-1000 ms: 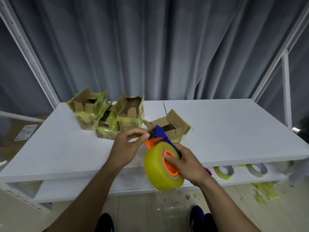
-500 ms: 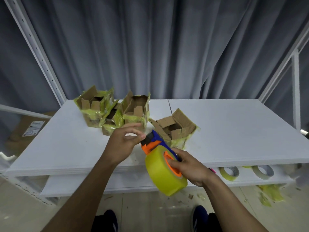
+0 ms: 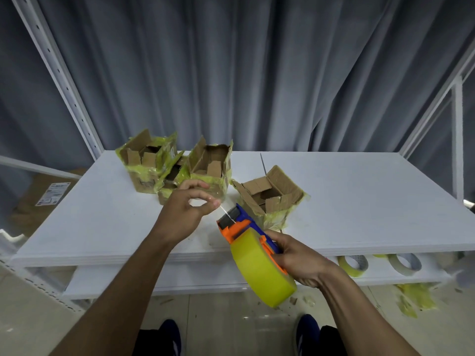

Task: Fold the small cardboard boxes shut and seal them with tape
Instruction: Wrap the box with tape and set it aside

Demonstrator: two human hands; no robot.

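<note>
Several small cardboard boxes with open flaps and yellow tape scraps stand on the white shelf [image 3: 359, 201]: one at the back left [image 3: 144, 165], one low between them [image 3: 171, 179], one in the middle [image 3: 212, 163], one at the right [image 3: 270, 195]. My right hand [image 3: 295, 258] grips the blue and orange tape dispenser [image 3: 241, 227], which carries a big yellow roll [image 3: 262, 271], in front of the shelf edge. My left hand [image 3: 185, 209] pinches the free tape end [image 3: 226, 214], a thin strip stretched from the dispenser's cutter.
Two spare tape rolls [image 3: 353, 264] [image 3: 404, 263] lie on the lower shelf at the right. Crumpled yellow tape [image 3: 413, 299] litters the floor. White rack posts [image 3: 64, 80] stand at both sides, a grey curtain behind. My shoes [image 3: 167, 337] are near the shelf.
My left hand has drawn the tape end a short way up and left from the cutter. The dispenser has dropped a little lower and to the right.
</note>
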